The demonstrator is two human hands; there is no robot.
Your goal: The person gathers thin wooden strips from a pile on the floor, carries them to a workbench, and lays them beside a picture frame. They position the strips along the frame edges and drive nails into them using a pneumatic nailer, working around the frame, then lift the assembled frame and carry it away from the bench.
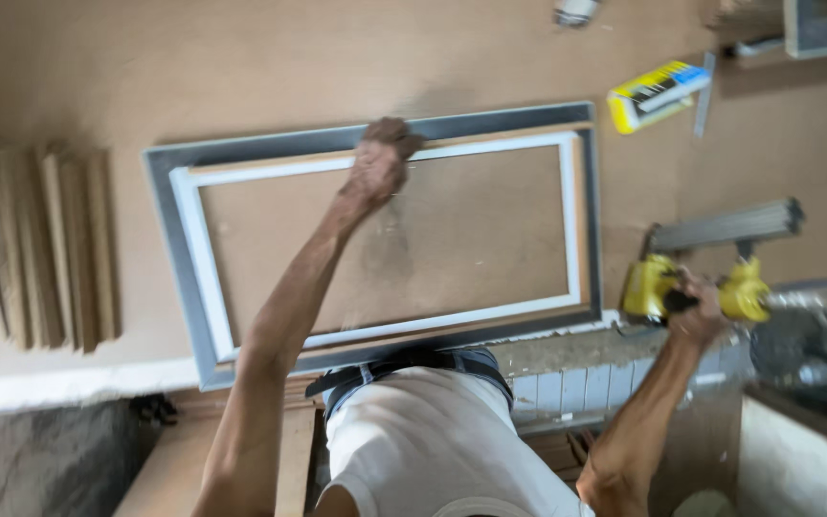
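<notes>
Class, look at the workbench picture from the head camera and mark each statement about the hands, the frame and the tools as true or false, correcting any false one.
1. The left hand presses on the far rail of the grey and white frame. True.
2. The right hand holds a red hammer. False: it grips a yellow nail gun.
3. A stack of wooden strips lies left of the frame. True.
4. The yellow box sits inside the frame. False: it lies outside, beyond the frame's right corner.

Carpentry workshop: nail gun point(691, 287), wood strips point(50, 244)
</notes>
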